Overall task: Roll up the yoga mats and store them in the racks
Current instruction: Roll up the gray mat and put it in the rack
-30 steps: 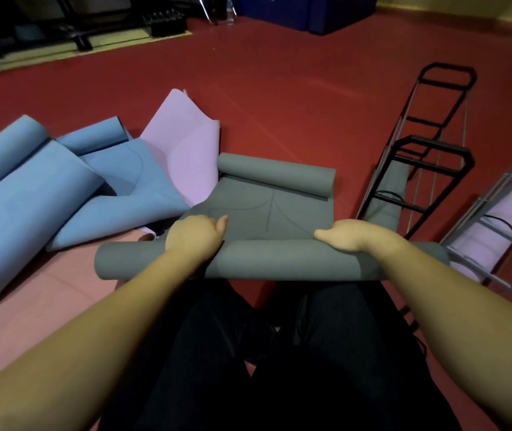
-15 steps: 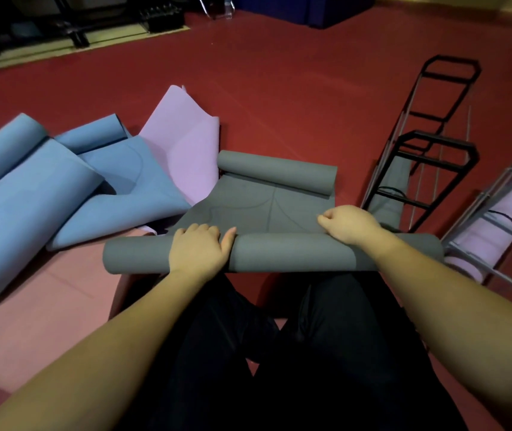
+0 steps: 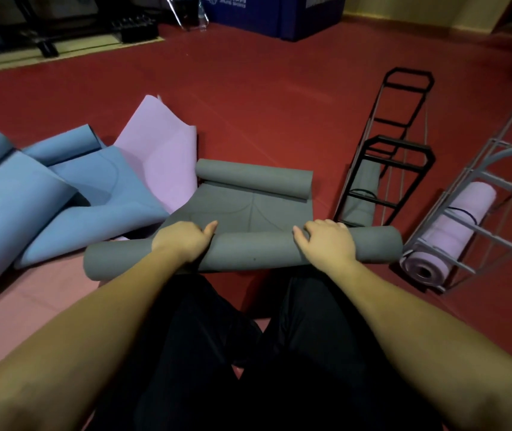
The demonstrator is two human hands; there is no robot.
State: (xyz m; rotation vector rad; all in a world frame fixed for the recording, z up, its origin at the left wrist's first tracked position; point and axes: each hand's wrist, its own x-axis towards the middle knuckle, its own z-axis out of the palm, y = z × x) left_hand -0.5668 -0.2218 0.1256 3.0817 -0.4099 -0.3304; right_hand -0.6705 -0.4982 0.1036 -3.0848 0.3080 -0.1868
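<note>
Left hand's (image 3: pixel 183 242) fingers hidden behind the grey roll (image 3: pixel 248 253), blue mats (image 3: pixel 15 206) cut off by left edge, grey rack (image 3: pixel 503 194) cut off at right, lettering on blue box (image 3: pixel 267 10) too blurred to read

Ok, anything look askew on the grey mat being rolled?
Yes: the grey mat is curled at both ends. The far roll opposes the near roll under both hands, left, right.
</note>
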